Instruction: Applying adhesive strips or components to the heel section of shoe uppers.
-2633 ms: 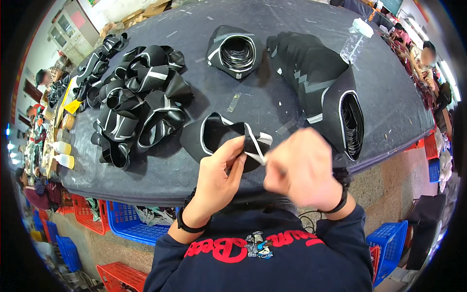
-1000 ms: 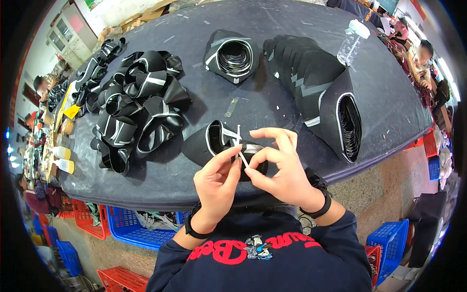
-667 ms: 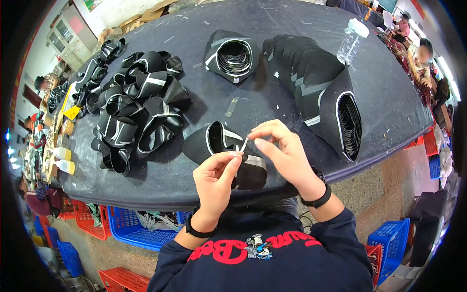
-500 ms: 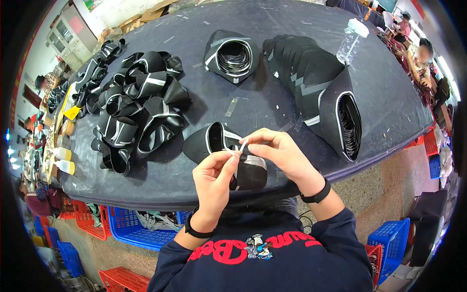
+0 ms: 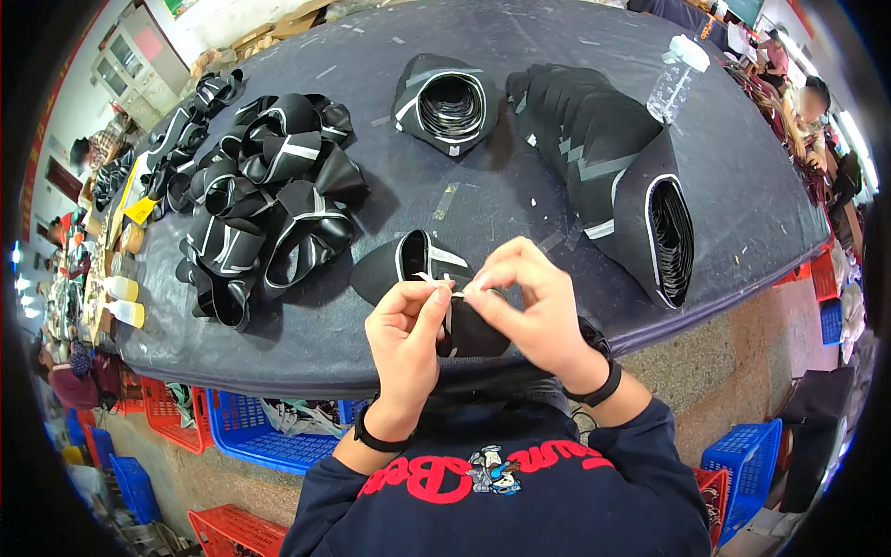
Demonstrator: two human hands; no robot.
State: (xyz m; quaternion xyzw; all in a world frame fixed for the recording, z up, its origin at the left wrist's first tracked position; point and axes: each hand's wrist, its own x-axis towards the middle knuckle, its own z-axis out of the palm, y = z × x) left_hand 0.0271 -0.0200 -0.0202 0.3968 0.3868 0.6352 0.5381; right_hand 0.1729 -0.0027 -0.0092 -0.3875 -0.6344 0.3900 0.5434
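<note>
My left hand (image 5: 406, 336) and my right hand (image 5: 531, 302) meet fingertip to fingertip just above the table's near edge. Between them they pinch a thin white strip (image 5: 438, 280) against a black folded sleeve-like piece (image 5: 408, 272) with white edging. That piece lies on the dark table (image 5: 520, 186) straight in front of me, partly hidden under my fingers.
A heap of black pieces with white trim (image 5: 260, 204) fills the left. One rolled piece (image 5: 447, 102) sits at the back middle, and a long nested row of black pieces (image 5: 622, 176) runs right. A clear water bottle (image 5: 676, 78) stands beyond. Blue and red crates (image 5: 260, 436) sit below.
My hands came together from apart and lowered onto the black piece. The white strip, first stretched between them, is now pressed at the piece's rim.
</note>
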